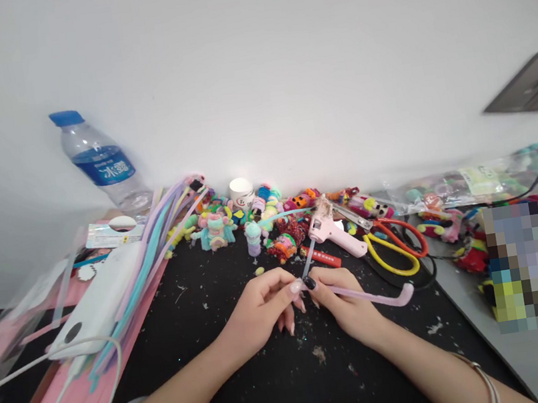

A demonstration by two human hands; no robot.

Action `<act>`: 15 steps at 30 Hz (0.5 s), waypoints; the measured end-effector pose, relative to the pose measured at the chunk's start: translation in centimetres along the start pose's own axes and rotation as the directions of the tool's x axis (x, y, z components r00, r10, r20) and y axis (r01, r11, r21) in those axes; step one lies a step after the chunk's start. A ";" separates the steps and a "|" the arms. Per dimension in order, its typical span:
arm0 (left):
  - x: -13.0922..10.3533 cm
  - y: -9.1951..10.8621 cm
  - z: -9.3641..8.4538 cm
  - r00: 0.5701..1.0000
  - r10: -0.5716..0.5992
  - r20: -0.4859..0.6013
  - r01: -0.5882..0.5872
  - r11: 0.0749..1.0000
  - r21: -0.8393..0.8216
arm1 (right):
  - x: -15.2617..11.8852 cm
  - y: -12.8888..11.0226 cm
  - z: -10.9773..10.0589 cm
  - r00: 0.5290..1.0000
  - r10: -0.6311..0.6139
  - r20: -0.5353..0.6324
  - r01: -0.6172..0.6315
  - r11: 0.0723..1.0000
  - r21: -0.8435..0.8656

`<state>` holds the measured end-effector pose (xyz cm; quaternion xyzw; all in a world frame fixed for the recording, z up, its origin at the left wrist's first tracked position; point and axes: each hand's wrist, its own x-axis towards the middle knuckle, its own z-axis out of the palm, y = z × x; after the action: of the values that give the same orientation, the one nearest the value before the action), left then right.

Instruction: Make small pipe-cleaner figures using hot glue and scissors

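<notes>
A pale purple pipe cleaner (377, 297) runs between my two hands, its free end bent into a short hook at the right. My left hand (270, 301) pinches it near its other end. Close beside, my right hand (338, 297) grips it between thumb and fingers; the fingertips of both hands almost meet. Just beyond them lies a pink glue gun (337, 235) with a glue stick (308, 257) poking out toward my hands. A red strip with lettering (322, 258) rests behind my right hand. The exact shape pinched between the fingers is hidden.
Scissors with yellow and red handles (397, 271) lie right of the glue gun. Several fuzzy figures (216, 229) line the wall. At left are a bundle of pipe cleaners (149, 263), a white power bank (94, 298) with a cable, and a water bottle (100, 161).
</notes>
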<state>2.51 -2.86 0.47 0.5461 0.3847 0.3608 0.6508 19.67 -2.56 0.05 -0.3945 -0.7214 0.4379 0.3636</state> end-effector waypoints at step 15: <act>0.0 0.1 -0.1 0.995 -0.081 0.065 0.091 0.984 -0.154 | 0.0 0.0 -0.2 0.998 0.027 -0.051 -0.026 0.999 0.019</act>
<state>2.43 -2.80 0.59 0.4864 0.3590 0.3453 0.7178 19.83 -2.49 0.07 -0.4119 -0.7025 0.4390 0.3795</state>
